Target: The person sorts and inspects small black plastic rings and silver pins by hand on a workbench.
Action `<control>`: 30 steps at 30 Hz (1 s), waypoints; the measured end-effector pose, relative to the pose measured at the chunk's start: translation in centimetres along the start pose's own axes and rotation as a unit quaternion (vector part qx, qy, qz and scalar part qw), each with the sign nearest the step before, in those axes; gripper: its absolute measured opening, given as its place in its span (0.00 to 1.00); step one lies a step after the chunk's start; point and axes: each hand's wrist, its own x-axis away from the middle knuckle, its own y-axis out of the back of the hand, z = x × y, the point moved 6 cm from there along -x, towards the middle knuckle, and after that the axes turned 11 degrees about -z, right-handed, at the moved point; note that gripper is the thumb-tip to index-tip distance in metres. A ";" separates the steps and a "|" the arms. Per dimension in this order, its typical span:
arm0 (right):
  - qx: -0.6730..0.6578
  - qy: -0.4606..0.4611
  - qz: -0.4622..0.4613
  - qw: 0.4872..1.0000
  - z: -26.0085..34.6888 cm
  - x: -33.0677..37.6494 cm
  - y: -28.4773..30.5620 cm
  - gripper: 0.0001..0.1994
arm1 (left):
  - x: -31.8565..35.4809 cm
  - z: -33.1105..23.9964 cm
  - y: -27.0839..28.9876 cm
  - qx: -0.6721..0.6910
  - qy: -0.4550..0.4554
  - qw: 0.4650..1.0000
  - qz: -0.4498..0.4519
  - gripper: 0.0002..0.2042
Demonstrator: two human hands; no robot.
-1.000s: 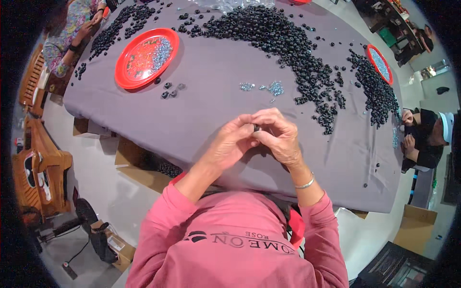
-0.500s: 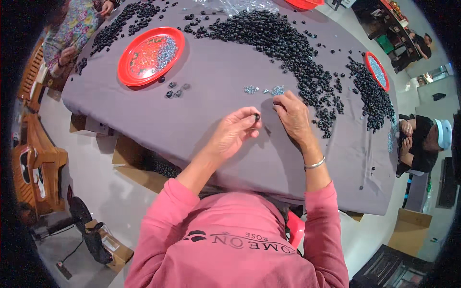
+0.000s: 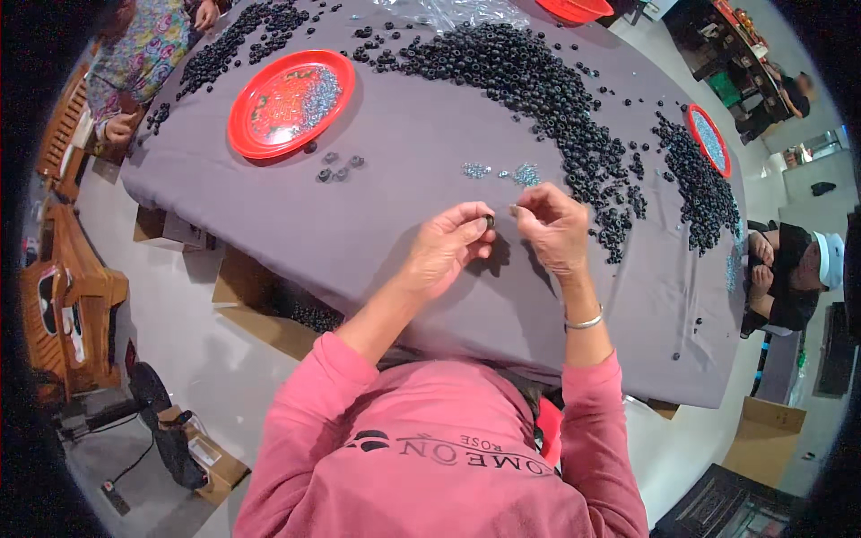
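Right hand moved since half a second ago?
Yes. The right hand has pulled back from the pale-blue bead pile toward the person, nearer the left hand.

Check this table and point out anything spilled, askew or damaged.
A few small black pieces lie near the right edge of the gray cloth, apart from the large black heap, so they look strayed. No damage stands out.

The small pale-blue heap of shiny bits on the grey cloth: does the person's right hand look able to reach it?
Probably yes: the heap lies just beyond the right hand and nothing blocks the way, though it seems to pinch a tiny piece.
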 end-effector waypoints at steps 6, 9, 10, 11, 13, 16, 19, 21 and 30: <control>0.010 0.110 0.044 0.993 2.3 0.2 0.0 0.05 | -0.4 1.1 -1.0 -0.001 -0.033 0.999 -0.025 0.09; 0.047 0.152 0.047 0.986 2.3 0.0 0.8 0.05 | -1.0 1.6 -1.4 -0.003 -0.045 0.999 -0.029 0.09; 0.064 0.174 0.048 0.982 2.3 -0.1 1.1 0.05 | -1.2 1.6 -1.6 -0.006 -0.052 0.998 -0.026 0.09; 0.054 0.193 0.040 0.979 2.7 0.1 1.3 0.05 | -1.5 1.7 -1.8 -0.010 -0.058 0.998 -0.022 0.09; 0.065 0.228 0.034 0.971 3.7 0.1 1.3 0.06 | -1.4 1.6 -2.6 -0.015 -0.068 0.997 -0.034 0.09; 0.085 0.279 0.018 0.956 3.9 0.3 1.7 0.08 | -2.2 2.1 -2.6 -0.014 -0.072 0.996 -0.048 0.08; 0.093 0.311 -0.009 0.946 3.8 0.6 1.6 0.10 | -2.3 2.0 -3.2 -0.004 -0.057 0.998 -0.035 0.08; 0.076 0.260 -0.026 0.962 3.3 0.6 1.8 0.12 | -2.1 1.7 -4.1 -0.004 -0.065 0.997 -0.049 0.08; 0.097 0.259 -0.069 0.959 3.5 2.2 0.5 0.18 | -1.9 1.1 -3.3 0.033 -0.072 0.992 -0.093 0.08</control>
